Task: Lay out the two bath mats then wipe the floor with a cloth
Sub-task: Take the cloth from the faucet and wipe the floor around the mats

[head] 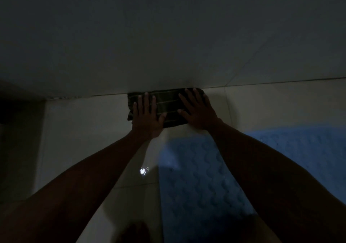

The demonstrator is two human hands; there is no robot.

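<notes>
A: In the head view, where's the cloth (164,106)?

B: Folded, dark with pale stripes, flat on the tiled floor (84,130), its far edge right up against the base of the wall (168,37). The left hand (148,115) presses its left part and the right hand (196,110) its right part. Fingers are straight and spread on both, palms down, gripping nothing.

A: And the mats?

B: Both blue, both laid out. One bath mat (198,177) runs from near the body toward the cloth, between the arms; the second mat (303,147) lies to the right, partly hidden by the right forearm. So I judge the wiping is what's under way.

A: What could go wrong?

B: The floor looks wet: there's a bright glint (143,171) on the tile just left of the near mat. With flat palms and weight thrown forward, the cloth could skid and take the hands with it. It's also hard against the wall, so a further push would only bunch it. A pull back toward the body might catch the near mat's far edge and ruck it.

A: The room?

B: Very dim. Pale glossy tiles, a plain pale wall, a dark recess at the far left I can't make out.
</notes>
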